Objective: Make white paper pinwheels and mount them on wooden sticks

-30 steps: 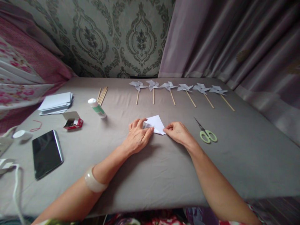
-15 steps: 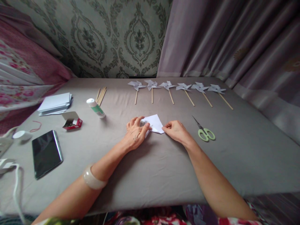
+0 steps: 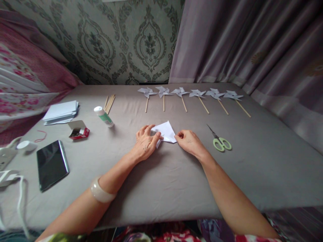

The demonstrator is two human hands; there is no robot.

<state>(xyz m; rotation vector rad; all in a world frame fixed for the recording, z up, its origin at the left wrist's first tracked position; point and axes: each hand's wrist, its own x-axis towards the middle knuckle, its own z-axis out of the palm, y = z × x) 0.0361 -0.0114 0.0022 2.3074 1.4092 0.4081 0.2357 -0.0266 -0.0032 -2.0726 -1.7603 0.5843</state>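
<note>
White paper (image 3: 166, 130), partly folded and cut, lies on the grey cloth in front of me. Across its left side rests my left hand (image 3: 146, 139), thumb and fingers holding the paper down and hiding part of it. A small loose flap sticks out below the thumb. My right hand (image 3: 188, 140) is closed in a pinch at the paper's right corner. To the right of that hand lie green-handled scissors (image 3: 220, 143), blades pointing away. A glue stick (image 3: 104, 116) stands tilted in view, beyond my left hand.
Several paper pinwheels (image 3: 179, 91) on sticks line the far side. Loose wooden sticks (image 3: 109, 104), stacked paper (image 3: 60, 112), a small open red box (image 3: 79, 131), a phone (image 3: 52, 165), a white cap (image 3: 26, 146) and a white cable (image 3: 21, 201) lie on the left.
The paper's far edge has risen slightly and its right corner has shifted a little. Both hands stay nearly in place. The whole view has shifted slightly.
</note>
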